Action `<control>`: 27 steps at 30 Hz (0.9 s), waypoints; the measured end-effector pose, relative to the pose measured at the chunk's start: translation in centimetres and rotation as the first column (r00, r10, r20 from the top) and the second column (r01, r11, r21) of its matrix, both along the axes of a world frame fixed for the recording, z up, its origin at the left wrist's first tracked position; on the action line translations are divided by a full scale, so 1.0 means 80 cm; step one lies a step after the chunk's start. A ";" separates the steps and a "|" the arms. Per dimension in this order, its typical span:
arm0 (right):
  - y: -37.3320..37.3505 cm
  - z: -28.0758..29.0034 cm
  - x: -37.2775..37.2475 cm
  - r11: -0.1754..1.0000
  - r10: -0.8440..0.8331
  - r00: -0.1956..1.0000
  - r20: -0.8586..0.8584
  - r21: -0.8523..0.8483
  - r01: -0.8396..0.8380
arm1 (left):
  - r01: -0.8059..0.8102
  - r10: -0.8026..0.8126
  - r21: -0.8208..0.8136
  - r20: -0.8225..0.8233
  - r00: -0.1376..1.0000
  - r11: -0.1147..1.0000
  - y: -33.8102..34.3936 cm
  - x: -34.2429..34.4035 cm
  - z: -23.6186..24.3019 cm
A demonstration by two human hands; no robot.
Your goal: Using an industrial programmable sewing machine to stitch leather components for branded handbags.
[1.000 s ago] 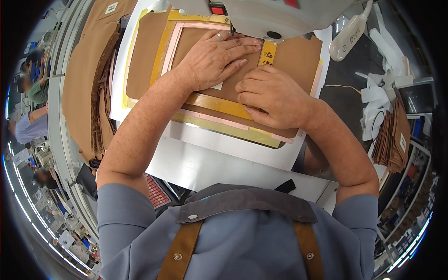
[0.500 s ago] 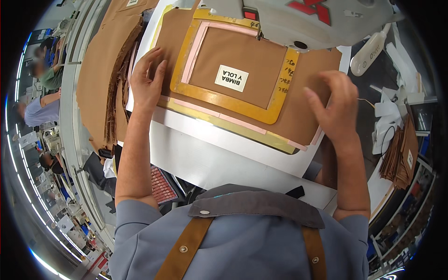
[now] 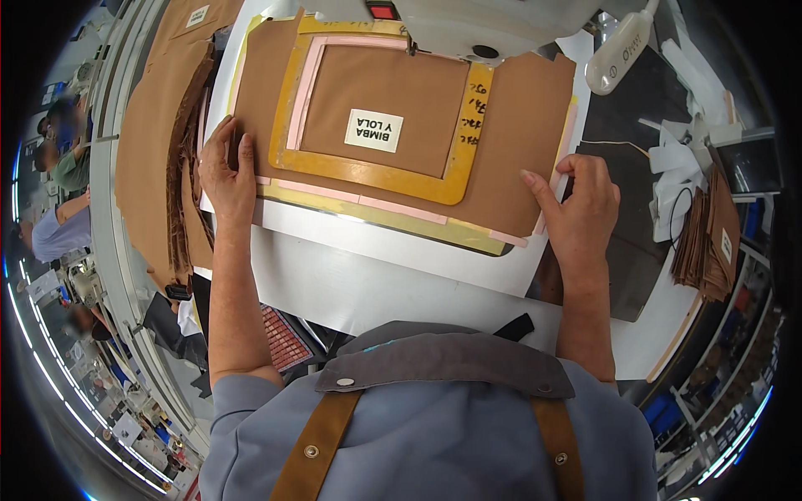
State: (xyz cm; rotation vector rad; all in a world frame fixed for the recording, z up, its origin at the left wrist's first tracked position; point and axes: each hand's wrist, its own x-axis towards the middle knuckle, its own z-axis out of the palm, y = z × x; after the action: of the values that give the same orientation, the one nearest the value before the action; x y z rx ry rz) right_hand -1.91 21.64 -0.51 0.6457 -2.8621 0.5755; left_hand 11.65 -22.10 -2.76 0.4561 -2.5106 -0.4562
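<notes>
A brown fabric panel lies flat under a yellow rectangular frame with pink strips along its inner edge. Inside the frame's opening a cream label with dark print sits on the fabric. Beneath the panel, a yellowish template edged with pink strips shows along the near side. My left hand rests at the panel's left edge, thumb and fingers apart. At its right edge is my right hand, thumb stretched toward the fabric and fingers loosely bent. Neither hand visibly grips anything.
A white sewing-machine head overhangs the far side of the frame. Stacked brown panels lie at left. On the right are a white handheld-looking device, crumpled white scraps and a hanging bundle of brown pieces.
My right hand has come down from above the panel to its right edge. The whole scene has shifted left and slightly up in view. My left hand stays by the left edge.
</notes>
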 end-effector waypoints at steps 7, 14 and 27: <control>-0.013 -0.006 0.008 0.996 -0.007 0.994 -0.108 -0.093 -0.003 | 0.010 -0.004 -0.135 0.051 0.999 0.991 0.003 0.000 0.001; -0.006 -0.008 0.012 0.998 0.068 0.997 0.034 0.003 -0.069 | -0.008 0.017 -0.150 0.058 0.998 0.989 0.003 0.001 0.000; -0.007 -0.007 0.020 0.995 0.099 0.994 -0.039 0.037 -0.097 | 0.001 0.008 -0.140 0.065 0.998 0.990 0.007 -0.002 0.000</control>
State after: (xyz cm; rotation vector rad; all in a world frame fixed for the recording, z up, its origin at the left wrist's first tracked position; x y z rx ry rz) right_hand -0.33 21.07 -1.04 0.7981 -2.8210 0.5206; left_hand 11.52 -21.54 -2.75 0.4267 -2.5832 -0.2655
